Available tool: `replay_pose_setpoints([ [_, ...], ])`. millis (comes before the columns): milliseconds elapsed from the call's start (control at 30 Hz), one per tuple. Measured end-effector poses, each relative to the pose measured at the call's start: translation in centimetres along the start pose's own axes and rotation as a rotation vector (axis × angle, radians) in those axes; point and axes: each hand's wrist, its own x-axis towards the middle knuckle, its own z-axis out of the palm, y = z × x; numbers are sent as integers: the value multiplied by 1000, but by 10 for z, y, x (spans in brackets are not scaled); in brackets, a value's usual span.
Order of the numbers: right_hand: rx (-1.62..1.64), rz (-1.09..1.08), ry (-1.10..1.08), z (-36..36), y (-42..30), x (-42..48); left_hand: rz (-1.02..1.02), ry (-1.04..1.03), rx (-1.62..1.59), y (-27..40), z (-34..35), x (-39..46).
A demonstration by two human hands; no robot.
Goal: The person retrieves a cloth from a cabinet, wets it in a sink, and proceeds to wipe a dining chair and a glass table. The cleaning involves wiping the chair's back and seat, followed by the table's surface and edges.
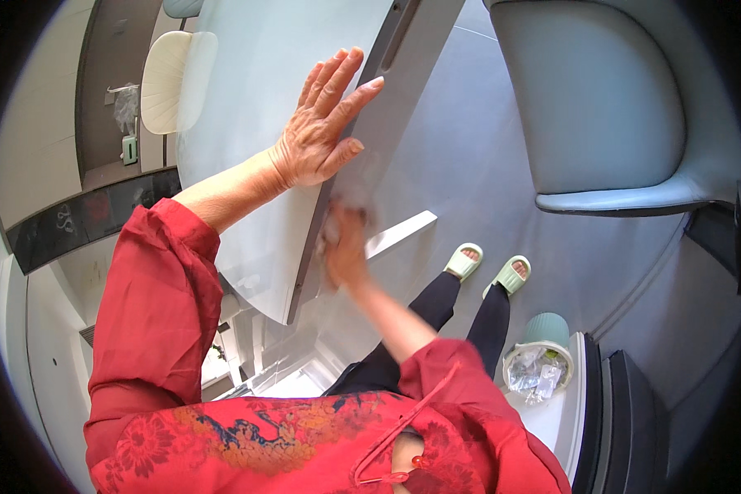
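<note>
My left hand (321,120) lies with its fingers apart near the edge of a glass panel with a grey frame (339,145); nothing is in it. Below it, close to the frame's edge, my right hand (346,250) is blurred. Something whitish, perhaps a cloth (333,228), shows at its fingers, but the blur hides its shape and the grip. A white bar (401,233) sticks out just to the right of that hand.
A blue-grey upholstered chair (599,99) stands at the upper right. My feet in light green slippers (463,262) are on the grey floor. A green bin (546,330) holding plastic waste is at the lower right. A cream chair (167,83) shows at the upper left.
</note>
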Motion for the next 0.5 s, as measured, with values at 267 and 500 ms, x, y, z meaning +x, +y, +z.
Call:
replay_pose_setpoints([
  [267,342,-213,438,-145,-11,269,92,43,94,-10,5,5],
  [500,47,-179,480,-10,27,63,172,81,77,-1,1,4],
])
